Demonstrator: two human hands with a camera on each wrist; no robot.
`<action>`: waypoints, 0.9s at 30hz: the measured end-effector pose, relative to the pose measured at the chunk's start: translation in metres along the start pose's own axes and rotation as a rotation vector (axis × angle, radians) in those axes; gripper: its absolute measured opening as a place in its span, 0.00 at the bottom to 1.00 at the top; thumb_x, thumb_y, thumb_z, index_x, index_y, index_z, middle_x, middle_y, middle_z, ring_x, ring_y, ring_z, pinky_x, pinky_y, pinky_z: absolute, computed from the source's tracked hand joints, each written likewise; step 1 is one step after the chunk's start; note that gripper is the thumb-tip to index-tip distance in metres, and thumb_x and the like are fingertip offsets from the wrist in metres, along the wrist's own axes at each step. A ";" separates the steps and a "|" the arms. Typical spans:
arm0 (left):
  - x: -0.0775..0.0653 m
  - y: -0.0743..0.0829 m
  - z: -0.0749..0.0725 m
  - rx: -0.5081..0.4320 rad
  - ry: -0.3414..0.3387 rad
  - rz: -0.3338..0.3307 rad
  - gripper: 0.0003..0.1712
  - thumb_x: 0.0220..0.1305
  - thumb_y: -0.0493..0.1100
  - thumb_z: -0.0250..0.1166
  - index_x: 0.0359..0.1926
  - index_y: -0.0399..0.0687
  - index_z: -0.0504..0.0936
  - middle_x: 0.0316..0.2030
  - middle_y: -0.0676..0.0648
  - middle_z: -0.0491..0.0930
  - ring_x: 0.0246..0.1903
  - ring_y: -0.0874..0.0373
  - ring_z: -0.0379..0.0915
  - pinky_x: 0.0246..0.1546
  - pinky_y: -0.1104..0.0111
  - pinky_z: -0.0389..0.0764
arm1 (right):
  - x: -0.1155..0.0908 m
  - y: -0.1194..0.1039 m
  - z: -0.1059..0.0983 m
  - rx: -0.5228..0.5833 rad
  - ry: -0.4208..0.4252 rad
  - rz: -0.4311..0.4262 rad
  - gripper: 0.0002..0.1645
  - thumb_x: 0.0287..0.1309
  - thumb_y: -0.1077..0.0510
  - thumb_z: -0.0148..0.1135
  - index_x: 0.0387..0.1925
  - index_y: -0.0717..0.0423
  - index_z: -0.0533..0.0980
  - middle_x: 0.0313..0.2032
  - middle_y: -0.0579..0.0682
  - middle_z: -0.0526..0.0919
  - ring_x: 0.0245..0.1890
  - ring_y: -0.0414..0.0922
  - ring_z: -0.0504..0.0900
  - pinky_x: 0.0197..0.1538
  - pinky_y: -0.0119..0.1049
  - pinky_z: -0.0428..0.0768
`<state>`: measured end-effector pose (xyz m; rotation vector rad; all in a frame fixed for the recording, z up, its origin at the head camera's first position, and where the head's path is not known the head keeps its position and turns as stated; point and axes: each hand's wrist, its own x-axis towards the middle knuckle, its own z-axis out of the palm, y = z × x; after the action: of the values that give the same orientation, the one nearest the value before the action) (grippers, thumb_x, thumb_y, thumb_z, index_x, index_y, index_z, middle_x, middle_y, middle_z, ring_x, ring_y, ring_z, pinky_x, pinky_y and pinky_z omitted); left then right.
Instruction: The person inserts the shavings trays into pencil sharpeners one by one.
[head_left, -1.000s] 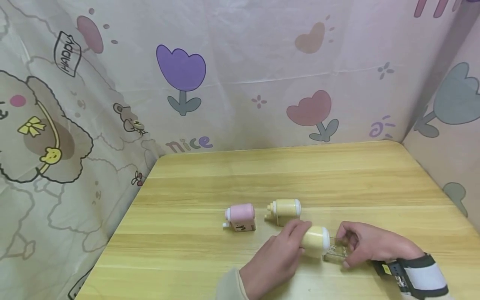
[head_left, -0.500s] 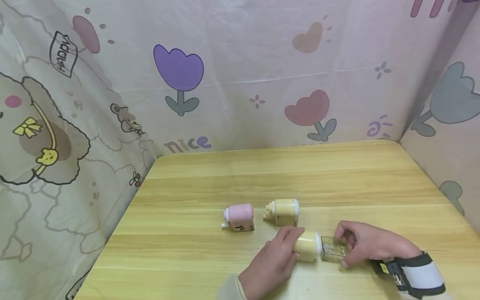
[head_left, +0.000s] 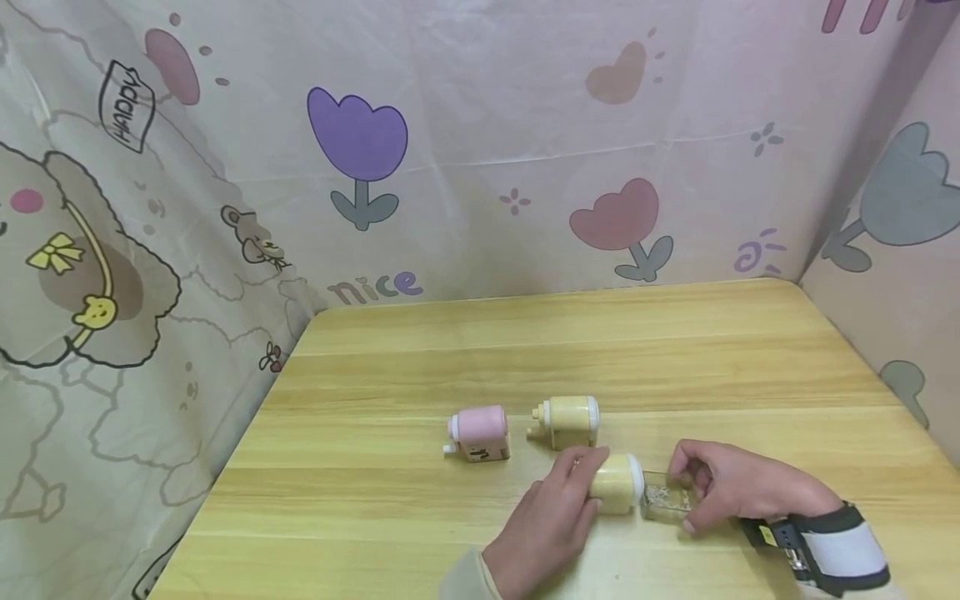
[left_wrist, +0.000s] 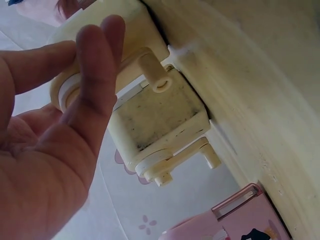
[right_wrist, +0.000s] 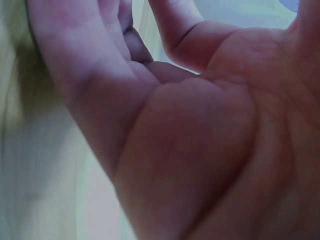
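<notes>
My left hand [head_left: 543, 521] grips a yellow crank pencil sharpener [head_left: 617, 483] by its crank end, fingers around the front. The sharpener's crank arm [left_wrist: 155, 72] shows beside those fingers in the left wrist view. Just right of its white back rim, a clear shavings drawer [head_left: 663, 498] lies with pale shavings inside. Thumb and fingers of my right hand [head_left: 750, 483] pinch the drawer's right end. In the right wrist view, the palm [right_wrist: 190, 140] fills the picture and the drawer is hidden.
Behind the held sharpener stands a second yellow sharpener [head_left: 576, 421]. A pink sharpener [head_left: 482, 433] stands to its left, crank side facing left. All are on a wood-grain table [head_left: 375, 358], with printed cloth [head_left: 465, 125] hanging at the back and sides.
My left hand has drawn the yellow sharpener leftward off the drawer, then moved it slightly up in view. The drawer is now in fuller view, and my right hand has stayed nearly still.
</notes>
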<state>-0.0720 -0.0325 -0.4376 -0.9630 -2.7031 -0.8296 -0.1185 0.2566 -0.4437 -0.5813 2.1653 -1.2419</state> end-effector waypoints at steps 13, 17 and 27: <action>-0.001 -0.001 0.003 -0.045 -0.021 -0.033 0.35 0.67 0.43 0.57 0.72 0.61 0.56 0.61 0.54 0.65 0.29 0.65 0.73 0.30 0.78 0.73 | 0.004 -0.005 0.005 -0.009 0.010 -0.034 0.30 0.37 0.59 0.74 0.43 0.60 0.68 0.31 0.55 0.74 0.29 0.46 0.73 0.29 0.38 0.76; -0.001 -0.002 0.003 -0.055 -0.020 -0.032 0.35 0.67 0.43 0.56 0.72 0.62 0.55 0.61 0.55 0.65 0.30 0.64 0.74 0.31 0.78 0.73 | 0.006 -0.005 0.008 0.000 0.008 -0.053 0.30 0.37 0.60 0.75 0.43 0.60 0.68 0.32 0.55 0.74 0.29 0.46 0.74 0.29 0.38 0.77; -0.001 -0.002 0.002 -0.041 -0.009 -0.013 0.35 0.68 0.44 0.56 0.72 0.63 0.54 0.61 0.55 0.65 0.26 0.67 0.70 0.28 0.78 0.71 | 0.010 -0.007 0.013 -0.012 0.008 -0.097 0.30 0.38 0.58 0.75 0.43 0.59 0.69 0.32 0.56 0.75 0.29 0.46 0.75 0.29 0.39 0.77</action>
<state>-0.0726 -0.0331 -0.4410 -0.9613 -2.7131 -0.8885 -0.1167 0.2396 -0.4453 -0.6948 2.1750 -1.2844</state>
